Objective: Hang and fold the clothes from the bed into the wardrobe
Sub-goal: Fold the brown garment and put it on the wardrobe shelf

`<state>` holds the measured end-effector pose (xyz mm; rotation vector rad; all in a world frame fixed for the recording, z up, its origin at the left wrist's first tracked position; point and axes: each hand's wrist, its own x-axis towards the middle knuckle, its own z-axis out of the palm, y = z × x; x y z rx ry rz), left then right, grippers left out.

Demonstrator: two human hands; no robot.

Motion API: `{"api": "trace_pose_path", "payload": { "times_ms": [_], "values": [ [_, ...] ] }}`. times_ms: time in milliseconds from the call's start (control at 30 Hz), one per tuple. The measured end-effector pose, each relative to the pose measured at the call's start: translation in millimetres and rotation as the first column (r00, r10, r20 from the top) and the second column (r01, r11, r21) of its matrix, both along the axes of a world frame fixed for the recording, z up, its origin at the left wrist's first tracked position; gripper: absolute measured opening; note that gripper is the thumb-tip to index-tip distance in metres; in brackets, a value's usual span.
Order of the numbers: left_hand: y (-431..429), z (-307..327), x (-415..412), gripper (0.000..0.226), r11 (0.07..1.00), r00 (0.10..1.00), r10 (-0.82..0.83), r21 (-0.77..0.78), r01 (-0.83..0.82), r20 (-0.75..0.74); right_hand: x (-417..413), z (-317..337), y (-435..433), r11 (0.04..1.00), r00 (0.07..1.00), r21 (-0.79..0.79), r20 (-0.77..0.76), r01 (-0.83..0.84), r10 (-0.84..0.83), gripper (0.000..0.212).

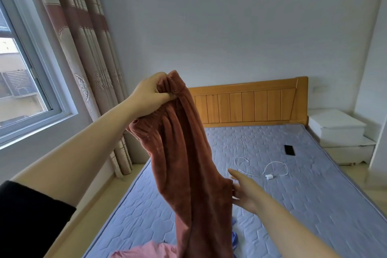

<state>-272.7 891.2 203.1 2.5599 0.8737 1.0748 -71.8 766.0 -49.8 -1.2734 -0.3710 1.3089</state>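
A rust-brown fleece garment (188, 163) hangs in long folds over the bed (303, 184). My left hand (149, 96) is raised high and grips its bunched top edge. My right hand (245, 190) is lower, fingers spread, touching the garment's right side about halfway down. A pink garment (146, 250) lies on the mattress at the bottom edge of the view. A bit of blue-purple cloth (235, 236) shows just behind the hanging garment. No wardrobe is in view.
A black phone (289, 150) and a white charger with its cable (269, 170) lie on the grey quilted mattress. A wooden headboard (251, 104) stands against the far wall, a white nightstand (339, 132) right of it. A window and curtain (88, 58) are left.
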Motion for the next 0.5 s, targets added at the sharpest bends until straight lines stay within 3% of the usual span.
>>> {"api": "trace_pose_path", "payload": {
  "times_ms": [67, 267, 400, 500],
  "values": [
    [-3, -2, 1, 0.027, 1.0, 0.999, 0.023, -0.02, -0.023, 0.025, 7, -2, -3, 0.998, 0.997, 0.052, 0.054, 0.043, -0.045, 0.019],
    [-7, -28, 12, 0.026, 0.985, 0.989, 0.139, -0.109, -0.133, 0.046, 58, 19, -40, 0.956, 0.923, 0.235, 0.299, 0.174, -0.241, 0.043],
    [-26, -51, 33, 0.019, 0.975, 0.992, 0.098, -0.207, -0.078, 0.085, 96, 29, -86, 0.924, 0.665, 0.266, 0.642, 0.273, -0.381, 0.033],
    [-53, -60, 52, 0.002, 0.966, 0.993, 0.02, -0.258, 0.011, 0.119, 112, 35, -130, 0.9, 0.447, 0.268, 0.796, 0.344, -0.407, 0.032]
  ]
}}
